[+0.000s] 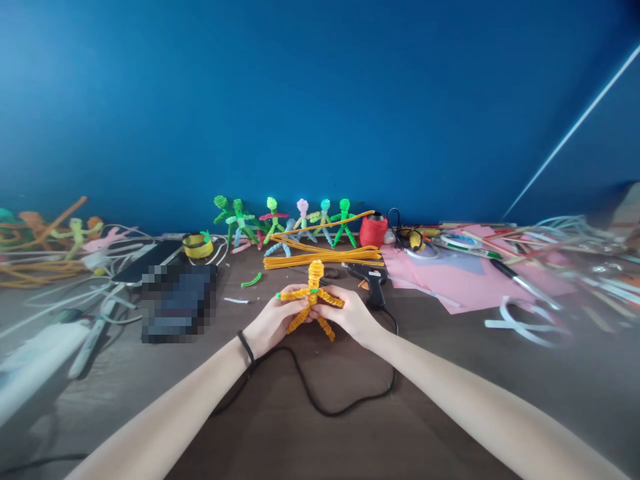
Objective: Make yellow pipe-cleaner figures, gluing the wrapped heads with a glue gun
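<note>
An orange pipe-cleaner figure (pixel 315 273) is held upright over the middle of the table, with head, two arms and two legs showing. Green bits sit at its neck and at the tip of the arm on the left. My left hand (pixel 273 321) grips its body from the left, fingers closed, a dark band at the wrist. From the right, my right hand (pixel 353 315) pinches the same figure near its middle. The fingertips of both hands are partly hidden behind it. Just beyond lies a bundle of orange pipe cleaners (pixel 325 257), and a black glue gun (pixel 375 280) rests to the right.
Several coloured pipe-cleaner figures (pixel 344 220) stand along the blue wall (pixel 320 100). A red spool (pixel 373 231) is at the back. Pink paper sheets (pixel 450 283) lie right. A dark pixelated object (pixel 180 303) lies left. A black cord (pixel 320 408) loops across the table in front.
</note>
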Demonstrator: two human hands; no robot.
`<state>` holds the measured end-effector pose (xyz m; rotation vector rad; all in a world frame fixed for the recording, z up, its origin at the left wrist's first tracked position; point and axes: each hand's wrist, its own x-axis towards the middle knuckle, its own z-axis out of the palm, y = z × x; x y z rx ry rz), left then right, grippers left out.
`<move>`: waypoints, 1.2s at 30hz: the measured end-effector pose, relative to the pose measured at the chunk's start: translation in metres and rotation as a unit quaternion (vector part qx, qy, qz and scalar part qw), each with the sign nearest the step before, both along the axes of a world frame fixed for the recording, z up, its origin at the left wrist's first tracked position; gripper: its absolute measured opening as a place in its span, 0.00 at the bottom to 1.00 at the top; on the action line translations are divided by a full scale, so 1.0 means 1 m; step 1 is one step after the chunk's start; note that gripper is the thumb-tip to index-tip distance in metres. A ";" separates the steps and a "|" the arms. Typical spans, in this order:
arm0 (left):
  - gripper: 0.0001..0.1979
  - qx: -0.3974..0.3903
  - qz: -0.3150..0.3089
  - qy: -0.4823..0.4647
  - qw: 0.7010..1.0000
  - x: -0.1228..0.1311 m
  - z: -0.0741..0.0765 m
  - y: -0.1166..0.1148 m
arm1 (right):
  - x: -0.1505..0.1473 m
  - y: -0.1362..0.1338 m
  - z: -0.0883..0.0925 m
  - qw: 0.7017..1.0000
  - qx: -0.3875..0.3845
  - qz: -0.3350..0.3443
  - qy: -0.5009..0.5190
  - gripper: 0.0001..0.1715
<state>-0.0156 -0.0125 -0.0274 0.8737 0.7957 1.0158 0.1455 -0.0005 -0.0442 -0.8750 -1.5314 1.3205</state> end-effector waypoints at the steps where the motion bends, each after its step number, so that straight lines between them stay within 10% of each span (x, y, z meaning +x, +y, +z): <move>1: 0.15 0.005 -0.002 -0.001 1.000 0.000 -0.001 0.000 | 0.000 0.000 0.000 1.000 0.004 0.000 -0.004 0.13; 26: 0.11 -0.029 -0.005 -0.028 0.999 -0.007 0.001 0.005 | 0.015 0.033 0.029 0.995 0.027 -0.095 -0.021 0.13; 36: 0.10 -0.038 -0.001 -0.038 0.999 -0.010 0.001 0.004 | 0.023 0.116 0.066 0.960 0.165 -0.174 -0.146 0.13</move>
